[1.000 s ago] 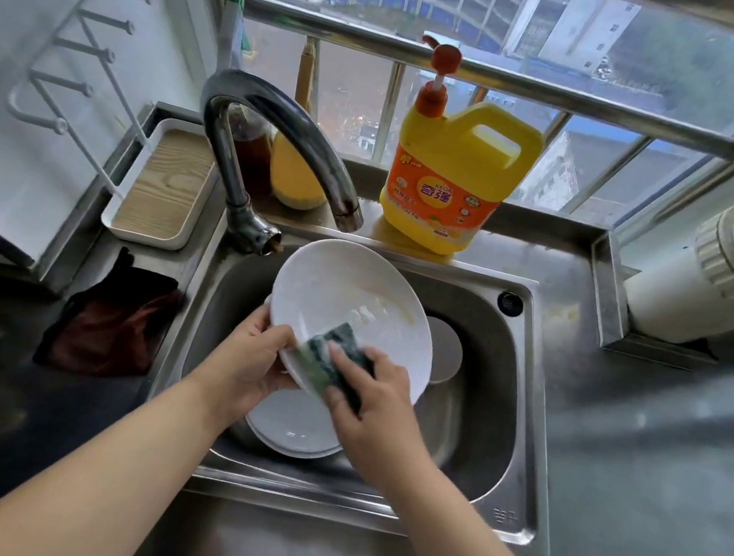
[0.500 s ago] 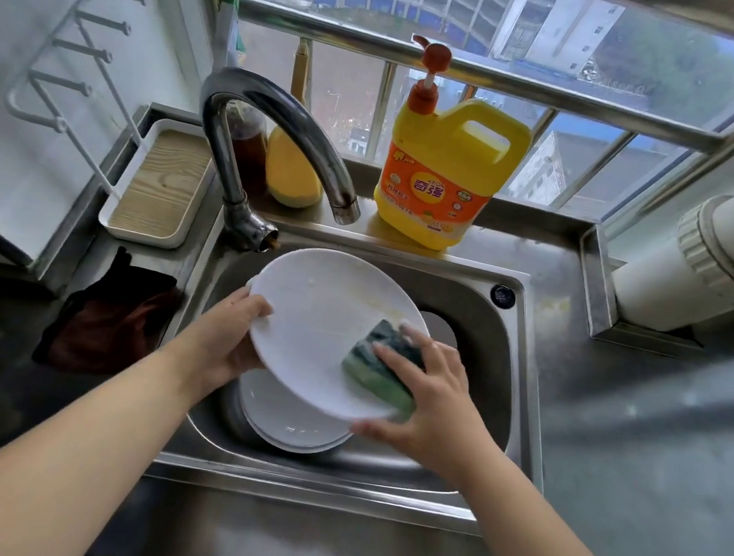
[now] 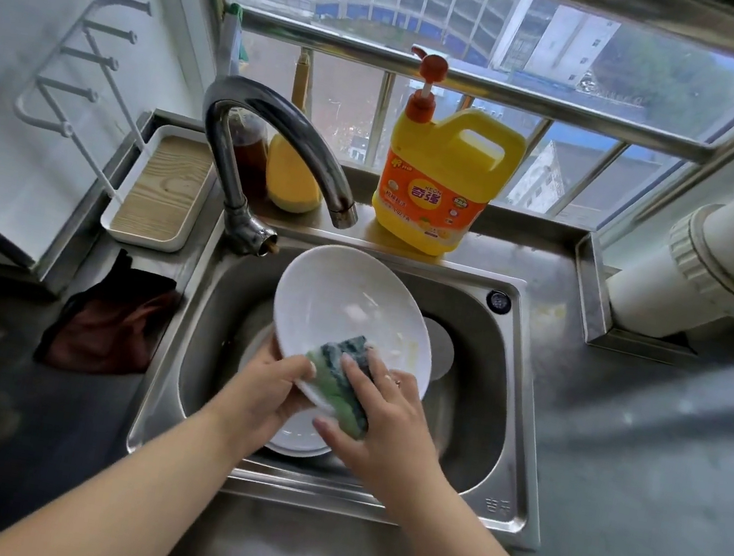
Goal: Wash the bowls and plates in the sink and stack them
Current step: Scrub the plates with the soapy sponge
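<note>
Sink: 2 plates, 1 sponge, 2 hands.

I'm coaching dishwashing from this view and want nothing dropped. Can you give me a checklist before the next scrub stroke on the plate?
1. Left hand grips the plate at its near edge: ok.
2. Right hand holds the sponge against the plate: ok.
3. Plate is over the sink, above another dish: ok.
4. Plate free of residue: not ok, smears show.
5. Faucet running: not ok, no stream visible.
6. Detergent jug upright behind the sink: ok.
</note>
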### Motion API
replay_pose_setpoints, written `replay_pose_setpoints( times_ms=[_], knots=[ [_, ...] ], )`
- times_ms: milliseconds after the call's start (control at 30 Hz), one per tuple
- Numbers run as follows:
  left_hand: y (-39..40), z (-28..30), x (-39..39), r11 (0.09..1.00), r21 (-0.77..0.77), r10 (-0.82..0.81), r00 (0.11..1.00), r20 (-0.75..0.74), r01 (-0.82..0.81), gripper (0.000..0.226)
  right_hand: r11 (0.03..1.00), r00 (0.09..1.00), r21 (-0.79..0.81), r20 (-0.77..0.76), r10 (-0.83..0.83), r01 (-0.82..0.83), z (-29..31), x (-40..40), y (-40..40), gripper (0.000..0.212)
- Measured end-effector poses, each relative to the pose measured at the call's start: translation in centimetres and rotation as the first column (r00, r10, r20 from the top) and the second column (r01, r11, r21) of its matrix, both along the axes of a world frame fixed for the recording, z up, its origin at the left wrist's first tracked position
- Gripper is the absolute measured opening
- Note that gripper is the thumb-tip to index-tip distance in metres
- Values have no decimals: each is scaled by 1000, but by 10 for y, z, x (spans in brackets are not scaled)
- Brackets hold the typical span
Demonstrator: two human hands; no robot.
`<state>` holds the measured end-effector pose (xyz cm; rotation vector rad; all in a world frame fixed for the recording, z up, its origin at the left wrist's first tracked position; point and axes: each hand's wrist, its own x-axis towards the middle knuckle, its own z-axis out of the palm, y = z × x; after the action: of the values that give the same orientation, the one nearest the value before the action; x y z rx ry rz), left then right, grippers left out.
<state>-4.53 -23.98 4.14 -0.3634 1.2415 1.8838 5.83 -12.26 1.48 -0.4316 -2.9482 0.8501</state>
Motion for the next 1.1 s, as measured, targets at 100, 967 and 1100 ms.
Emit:
replay_pose_setpoints(
  times_ms=[100, 967, 1100],
  knots=[
    [-8, 2, -8, 1000, -22, 4, 1000, -20, -4, 55, 998, 997, -20, 52, 61, -60, -2, 4, 15, 62],
    [-14, 1, -30, 997, -74, -15, 996, -92, 9, 47, 972, 1000, -236, -2, 3, -3, -3, -16, -1, 46],
    [-20, 0, -34, 992, -124, -30, 997, -69, 21, 43, 995, 995, -31, 53, -90, 92, -19, -16, 45, 43]
  ],
)
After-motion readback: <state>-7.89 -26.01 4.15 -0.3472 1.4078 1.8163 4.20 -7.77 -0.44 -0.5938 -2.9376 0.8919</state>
